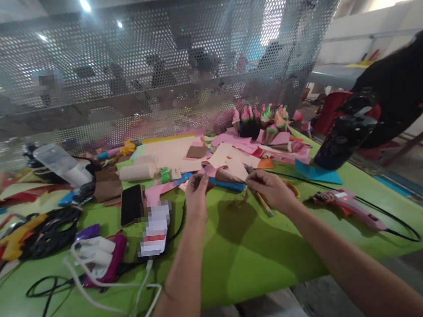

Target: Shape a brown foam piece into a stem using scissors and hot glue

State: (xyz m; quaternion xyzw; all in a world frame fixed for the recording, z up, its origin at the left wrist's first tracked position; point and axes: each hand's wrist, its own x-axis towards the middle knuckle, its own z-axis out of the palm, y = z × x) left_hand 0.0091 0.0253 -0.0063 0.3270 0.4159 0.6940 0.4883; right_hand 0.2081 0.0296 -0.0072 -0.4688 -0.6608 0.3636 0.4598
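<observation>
My left hand (196, 195) is raised over the middle of the green table (230, 267), thumb and fingers pinched together. Across from it, my right hand (271, 187) is also closed in a pinch. Whatever the fingertips hold is too small to make out. A blue strip (229, 184) shows between the hands; I cannot tell if it is held or lies behind them. Beside my right hand is a pencil (264, 204). Pale pink felt-like sheets (220, 155) and a brown piece (196, 152) lie just beyond the hands.
At right lie a pink glue gun (353, 209) with its cord and a dark bottle (345, 137). Left are two phones (131, 204), a magenta power strip (112, 262), scissors (53, 233) and a clear bottle (63, 164). Cone-shaped figures (263, 117) stand before a perforated metal screen (139, 50).
</observation>
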